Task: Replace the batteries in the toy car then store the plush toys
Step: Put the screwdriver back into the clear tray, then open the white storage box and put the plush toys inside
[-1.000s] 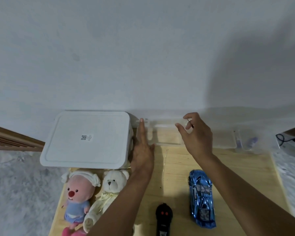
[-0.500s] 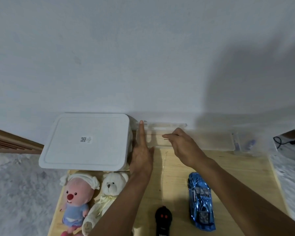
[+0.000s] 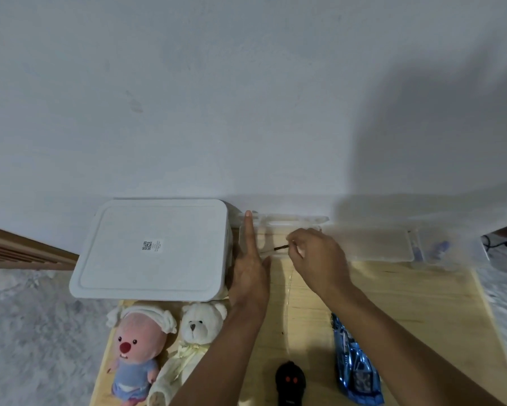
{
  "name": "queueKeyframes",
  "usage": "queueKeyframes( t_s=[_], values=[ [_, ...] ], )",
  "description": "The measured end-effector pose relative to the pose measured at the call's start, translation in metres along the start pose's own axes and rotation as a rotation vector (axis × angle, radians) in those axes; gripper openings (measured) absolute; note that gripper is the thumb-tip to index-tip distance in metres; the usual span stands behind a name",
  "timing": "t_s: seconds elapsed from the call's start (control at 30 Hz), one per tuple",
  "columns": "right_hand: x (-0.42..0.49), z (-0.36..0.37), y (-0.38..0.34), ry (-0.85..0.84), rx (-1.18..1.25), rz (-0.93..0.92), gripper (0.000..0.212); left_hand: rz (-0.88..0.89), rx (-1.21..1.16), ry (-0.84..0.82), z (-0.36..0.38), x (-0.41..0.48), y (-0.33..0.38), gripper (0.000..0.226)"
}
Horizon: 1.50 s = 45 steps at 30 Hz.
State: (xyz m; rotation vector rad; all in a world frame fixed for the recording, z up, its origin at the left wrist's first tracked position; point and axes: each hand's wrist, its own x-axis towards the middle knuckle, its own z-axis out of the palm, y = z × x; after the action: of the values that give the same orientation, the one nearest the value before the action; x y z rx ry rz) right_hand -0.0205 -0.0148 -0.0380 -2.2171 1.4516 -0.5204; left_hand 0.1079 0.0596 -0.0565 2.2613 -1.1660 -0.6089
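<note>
My left hand (image 3: 250, 271) lies flat with straight fingers against the left end of a clear plastic case (image 3: 287, 227) at the table's far edge. My right hand (image 3: 316, 259) pinches a thin dark tool, likely a small screwdriver (image 3: 281, 247), over the open case. The blue toy car (image 3: 354, 364) lies near the front right, under my right forearm. A black remote control (image 3: 290, 382) sits at the front centre. A pink plush (image 3: 135, 350) and a cream teddy bear (image 3: 193, 338) lie at the front left.
A white lidded storage box (image 3: 155, 250) stands at the back left, touching my left hand's side. Clear plastic containers (image 3: 375, 244) line the wall, one at the right holding small blue items (image 3: 436, 247). The wooden table (image 3: 407, 303) ends near the right.
My right hand moved from the case's far right corner down and left, and now holds a thin dark tool over the case. My left hand stayed in place.
</note>
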Motion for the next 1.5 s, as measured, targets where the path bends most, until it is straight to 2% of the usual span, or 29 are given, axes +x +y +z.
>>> queueKeyframes(
  t_s=[0.07,0.1,0.17,0.3,0.5,0.6,0.8,0.93,1.0,1.07,1.17,1.23,1.3,1.43,1.5],
  values=[
    [-0.013,-0.012,0.003,0.213,-0.054,-0.075,0.025,0.026,0.008,0.023,0.001,0.001,-0.001,0.116],
    [-0.014,-0.015,0.006,0.235,-0.083,-0.085,0.033,0.037,0.006,0.028,0.002,0.001,-0.002,0.115],
    [-0.007,-0.018,0.013,0.198,-0.131,-0.072,0.042,0.036,-0.008,0.016,0.002,0.001,-0.002,0.114],
    [-0.001,-0.014,0.024,0.154,-0.150,-0.077,0.032,0.018,-0.022,-0.023,-0.005,-0.007,0.001,0.111],
    [-0.026,-0.001,0.039,0.151,-0.218,-0.100,0.032,0.135,0.310,0.011,-0.003,-0.050,-0.001,0.090],
    [-0.034,0.009,0.045,0.124,-0.283,-0.106,0.034,0.121,0.384,-0.068,-0.002,-0.053,-0.003,0.085],
    [-0.036,0.012,0.047,0.105,-0.441,-0.177,0.032,0.091,0.404,-0.213,-0.005,-0.044,-0.005,0.077],
    [-0.033,-0.001,0.034,-0.027,-0.449,-0.144,0.028,0.069,0.362,-0.236,-0.017,-0.044,0.004,0.076],
    [-0.027,-0.016,0.016,-0.084,-0.237,-0.024,0.029,0.126,0.224,-0.177,-0.036,-0.045,0.018,0.071],
    [-0.019,-0.030,-0.012,-0.108,0.043,0.061,0.034,0.212,0.062,0.000,-0.072,-0.044,0.035,0.056],
    [-0.003,-0.042,-0.065,-0.138,0.208,-0.005,0.043,0.192,-0.078,0.341,-0.142,-0.028,0.046,0.031],
    [0.008,-0.045,-0.104,-0.217,0.231,-0.043,0.046,0.111,-0.095,0.460,-0.183,-0.009,0.033,0.027],
    [0.018,-0.041,-0.137,-0.323,0.208,-0.057,0.049,-0.005,-0.063,0.409,-0.215,0.011,0.005,0.034],
    [0.026,-0.019,-0.181,-0.517,0.131,-0.026,0.059,-0.325,0.190,0.019,-0.247,0.029,-0.063,0.077],
    [0.026,-0.012,-0.195,-0.589,0.110,0.024,0.062,-0.347,0.196,-0.087,-0.249,0.028,-0.087,0.092]
  ],
)
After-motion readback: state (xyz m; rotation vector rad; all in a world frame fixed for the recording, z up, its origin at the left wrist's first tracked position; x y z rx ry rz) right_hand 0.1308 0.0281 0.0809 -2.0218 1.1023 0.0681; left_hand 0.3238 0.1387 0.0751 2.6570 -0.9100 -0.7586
